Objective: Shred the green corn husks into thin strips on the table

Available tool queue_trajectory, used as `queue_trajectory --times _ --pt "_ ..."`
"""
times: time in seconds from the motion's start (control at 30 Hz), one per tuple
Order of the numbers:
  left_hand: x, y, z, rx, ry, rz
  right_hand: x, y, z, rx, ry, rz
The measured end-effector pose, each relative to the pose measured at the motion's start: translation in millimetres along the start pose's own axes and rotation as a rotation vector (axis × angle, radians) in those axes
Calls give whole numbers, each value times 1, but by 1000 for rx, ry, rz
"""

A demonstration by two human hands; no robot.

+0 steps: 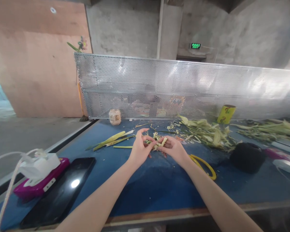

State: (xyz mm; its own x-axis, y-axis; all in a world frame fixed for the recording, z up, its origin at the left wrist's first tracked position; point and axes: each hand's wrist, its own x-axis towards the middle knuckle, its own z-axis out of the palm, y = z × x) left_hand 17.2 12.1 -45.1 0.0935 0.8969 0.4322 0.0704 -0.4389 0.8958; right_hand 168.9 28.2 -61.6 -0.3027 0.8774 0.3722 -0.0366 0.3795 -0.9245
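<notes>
Over the middle of the blue table (pixel 159 190), my left hand (pixel 142 147) and my right hand (pixel 174 149) meet at the fingertips. Both pinch a small pale yellow-green piece of plant strip (pixel 163 142), perhaps folded or woven; its exact form is too small to make out. The index finger of my left hand is raised a little. Just behind the hands lies a small heap of pale curled scraps (pixel 156 135). A thin light-green stalk (pixel 122 147) lies left of my left hand, with long yellow-green leaves (pixel 113 139) behind it.
A pile of dry husk-like leaves (pixel 207 132) lies at right, near a yellow can (pixel 226 114), a black spool (pixel 247 157) and a yellow ring (pixel 209 169). At left are a phone (pixel 60 190) and a magenta power strip (pixel 42 183). A perforated metal screen (pixel 135 80) edges the back.
</notes>
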Motion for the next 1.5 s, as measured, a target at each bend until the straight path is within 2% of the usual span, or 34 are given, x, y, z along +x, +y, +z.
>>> queue_trajectory --times 0.2,0.33,0.5,0.9,1.1,1.33,1.5 --pt "3 2 -4 -5 46 -50 0 -2 1 46 -16 50" --pt "4 4 -5 -9 85 -40 -1 -5 1 171 3 103" --pt "6 2 -6 -54 71 -36 -2 -8 1 284 12 144" --pt "4 0 -3 -87 36 -43 2 -1 -1 50 -8 19" --pt "3 4 -3 -135 -8 -68 1 -3 -2 52 31 17" --pt "4 5 -4 -193 -57 -191 1 -5 -2 49 32 18" --pt "5 -5 -5 -164 -76 -139 2 0 -2 20 4 18"
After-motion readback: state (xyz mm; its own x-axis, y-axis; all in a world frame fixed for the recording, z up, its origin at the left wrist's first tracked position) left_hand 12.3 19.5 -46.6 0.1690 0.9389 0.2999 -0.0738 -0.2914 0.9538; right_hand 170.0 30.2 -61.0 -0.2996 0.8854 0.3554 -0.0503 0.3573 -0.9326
